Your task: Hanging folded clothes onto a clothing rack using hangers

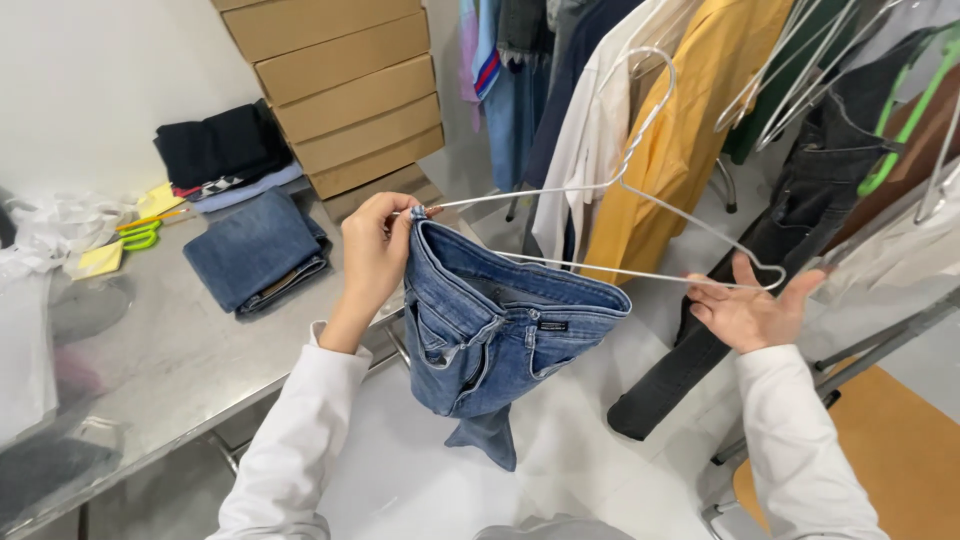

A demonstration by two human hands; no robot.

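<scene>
Jeans (490,330) hang in the air between the person's two hands, blue denim with the waistband up and the legs dropping toward the pale floor. The left hand (375,250) pinches one corner of the waistband together with one end of a white wire hanger (640,190), fingers pressed tight on both. The hanger's bottom bar runs across the open waist of the jeans to its far corner, which rests on the spread fingers of the right hand (750,310); that palm is open and turned up, not closed on the wire. Its hook points up toward the clothes rail, where a yellow shirt (690,130) hangs among other garments. To the left stands a steel table (180,370) with folded jeans (255,250), green scissors (140,238) and stacked cardboard boxes (350,90).
</scene>
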